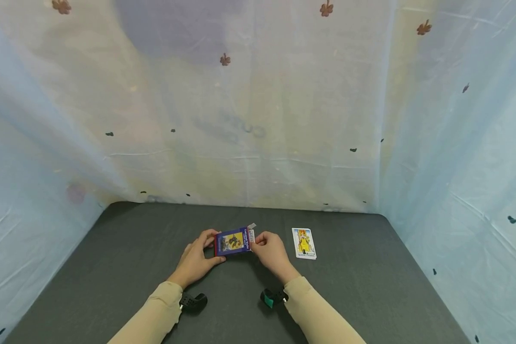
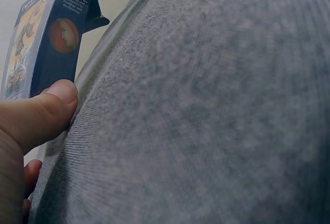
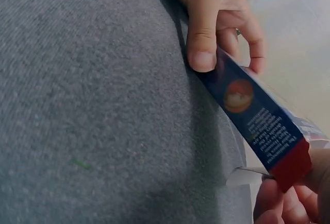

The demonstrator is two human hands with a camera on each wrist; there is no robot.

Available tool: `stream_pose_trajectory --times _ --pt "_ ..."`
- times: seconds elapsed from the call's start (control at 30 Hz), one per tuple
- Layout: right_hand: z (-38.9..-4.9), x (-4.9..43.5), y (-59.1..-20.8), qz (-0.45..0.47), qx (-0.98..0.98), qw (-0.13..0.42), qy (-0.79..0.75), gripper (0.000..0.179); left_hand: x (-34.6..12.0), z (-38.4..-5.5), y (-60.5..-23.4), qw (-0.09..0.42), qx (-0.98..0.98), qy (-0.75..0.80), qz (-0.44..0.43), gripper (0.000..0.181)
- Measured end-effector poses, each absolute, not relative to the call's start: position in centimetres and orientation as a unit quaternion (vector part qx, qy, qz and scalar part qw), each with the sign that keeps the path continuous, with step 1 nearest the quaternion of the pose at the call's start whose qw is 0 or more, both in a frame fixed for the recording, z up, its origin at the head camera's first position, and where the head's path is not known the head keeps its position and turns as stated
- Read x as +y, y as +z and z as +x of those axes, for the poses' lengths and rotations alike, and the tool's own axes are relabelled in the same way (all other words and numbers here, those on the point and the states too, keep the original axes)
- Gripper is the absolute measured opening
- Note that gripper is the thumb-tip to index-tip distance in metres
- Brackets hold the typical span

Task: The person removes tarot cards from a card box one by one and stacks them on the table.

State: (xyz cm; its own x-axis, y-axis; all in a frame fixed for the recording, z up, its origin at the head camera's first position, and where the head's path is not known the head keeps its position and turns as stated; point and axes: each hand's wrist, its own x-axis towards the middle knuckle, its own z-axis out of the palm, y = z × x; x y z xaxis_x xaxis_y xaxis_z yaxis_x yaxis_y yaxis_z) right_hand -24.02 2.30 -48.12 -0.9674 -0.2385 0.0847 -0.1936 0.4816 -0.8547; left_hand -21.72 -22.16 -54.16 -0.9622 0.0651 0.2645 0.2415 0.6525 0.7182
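A blue tarot card box [image 1: 232, 241] with a yellow picture on its front is held between both hands, its long side facing the body. My left hand [image 1: 196, 258] grips its left end, thumb [image 2: 61, 96] along the near side and fingers round the far side. At the right end, where flaps stand open, my right hand [image 1: 272, 253] pinches the red edge [image 3: 292, 168] between thumb and fingers. A small flap [image 2: 96, 17] sticks out beside those fingers in the left wrist view. What lies inside the box is hidden.
A stack of tarot cards [image 1: 304, 243], with a yellow figure on top, lies right of my right hand. The dark grey cloth-covered table [image 1: 352, 296] ends at a pale plastic curtain [image 1: 284, 143] at the back and sides. Black straps [image 1: 193, 302] sit at both wrists.
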Motion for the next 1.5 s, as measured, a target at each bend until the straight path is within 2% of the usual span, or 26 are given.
stream_pose_trajectory --times 0.3,0.73,0.83,1.03,1.17,1.5 --pt "-23.7 3.4 -47.6 -0.11 0.858 0.035 -0.5 0.018 -22.0 -21.6 -54.1 0.105 -0.904 -0.406 -0.077 0.073" --pt "-23.9 6.5 -47.6 -0.048 0.824 -0.013 -0.564 0.014 -22.1 -21.6 -54.0 0.1 -0.909 -0.399 -0.07 0.072" --pt "-24.0 7.3 -47.6 -0.053 0.809 -0.015 -0.585 0.022 -22.2 -21.6 -54.0 0.1 -0.91 -0.397 -0.068 0.072" --pt "-24.1 8.5 -47.1 -0.072 0.809 -0.002 -0.583 0.052 -22.3 -21.6 -54.0 0.096 -0.91 -0.397 -0.066 0.072" --pt "-24.0 8.9 -46.9 -0.09 0.828 0.003 -0.553 0.06 -22.3 -21.5 -54.0 0.098 -0.91 -0.397 -0.067 0.072" --pt "-24.0 9.6 -47.0 -0.105 0.859 0.015 -0.501 0.049 -22.2 -21.6 -54.0 0.095 -0.91 -0.397 -0.07 0.072"
